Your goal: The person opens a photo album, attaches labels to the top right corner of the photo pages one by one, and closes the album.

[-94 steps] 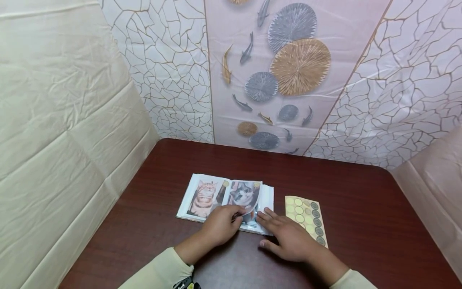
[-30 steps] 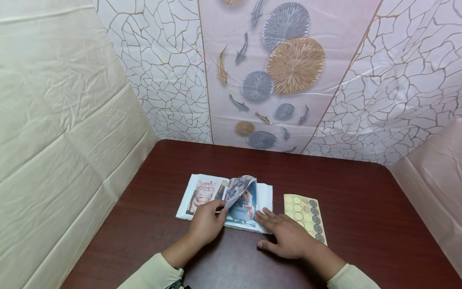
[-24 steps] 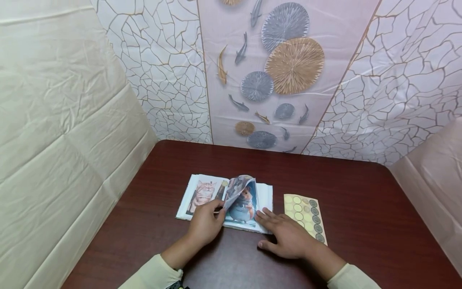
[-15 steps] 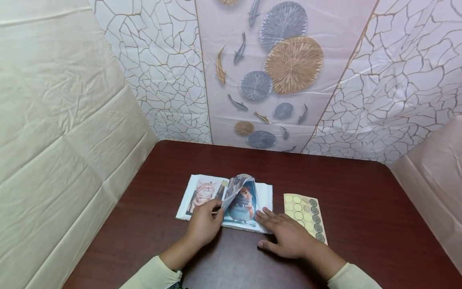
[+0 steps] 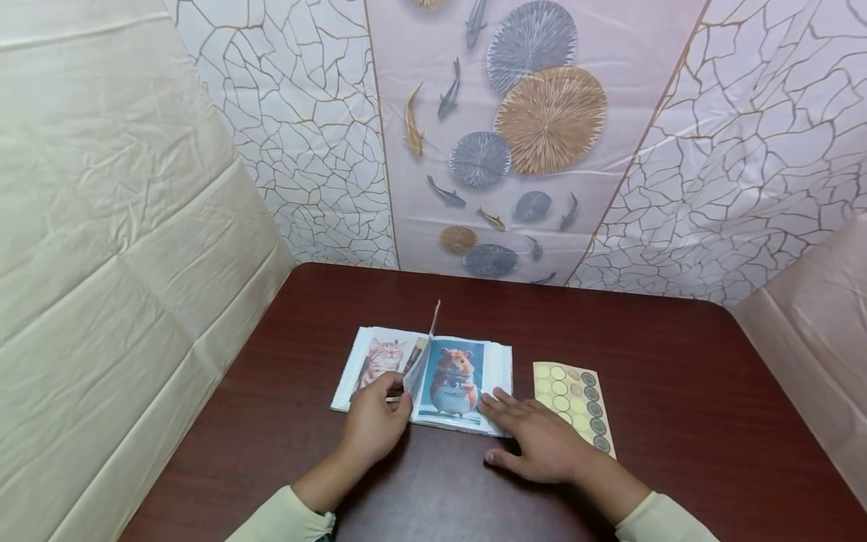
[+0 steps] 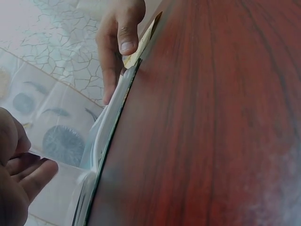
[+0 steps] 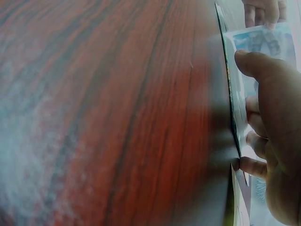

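Page (image 5: 419, 367) swung upright; L fingers (image 5: 387, 381) pinching it, R fingers (image 5: 500, 410) outstretched on bk (image 5: 498, 361); sticker sheet (image 5: 572, 403) part-hidden.

Right hand (image 7: 284, 122) on the book (image 7: 239, 108), left hand (image 7: 269, 9) at a raised page (image 7: 261, 40).

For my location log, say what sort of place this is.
Likely a screened-off indoor tabletop nook: a dark reddish table, a creased cream sheet at left, and a fish-patterned hanging behind.

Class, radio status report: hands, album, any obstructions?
Left hand pinching upright page. Right hand resting on open album. Hamster picture showing. Sticker sheet beside album, apparently blocking nothing.
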Demonstrator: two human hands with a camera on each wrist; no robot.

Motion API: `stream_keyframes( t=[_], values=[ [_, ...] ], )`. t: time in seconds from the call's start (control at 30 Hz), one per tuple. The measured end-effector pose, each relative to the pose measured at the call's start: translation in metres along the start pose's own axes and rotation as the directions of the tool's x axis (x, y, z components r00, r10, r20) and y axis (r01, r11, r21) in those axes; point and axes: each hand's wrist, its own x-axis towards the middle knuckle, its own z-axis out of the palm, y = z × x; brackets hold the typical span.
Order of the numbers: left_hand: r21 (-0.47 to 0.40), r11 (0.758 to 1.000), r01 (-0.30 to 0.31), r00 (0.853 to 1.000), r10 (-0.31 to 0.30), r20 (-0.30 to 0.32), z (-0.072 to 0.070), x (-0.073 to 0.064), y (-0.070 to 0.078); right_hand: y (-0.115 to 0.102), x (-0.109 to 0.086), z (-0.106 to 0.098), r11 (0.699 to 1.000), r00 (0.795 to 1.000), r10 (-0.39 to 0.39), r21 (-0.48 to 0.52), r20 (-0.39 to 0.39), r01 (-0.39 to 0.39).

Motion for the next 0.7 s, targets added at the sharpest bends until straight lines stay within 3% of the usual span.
stream_keyframes(
  t=[0.4,0.7],
  values=[
    [0.054,0.998,0.011,0.991,-0.003,-0.136,-0.010,-0.001,-0.009,0.000,-0.001,0.000,1.000,1.000,-0.002,-0.002,-0.002,0.002],
    [0.106,0.989,0.102,0.982,-0.084,-0.168,-0.021,0.000,-0.018,0.000,-0.001,0.001,1.000,1.000,-0.012,0.002,-0.009,0.012]
  ],
)
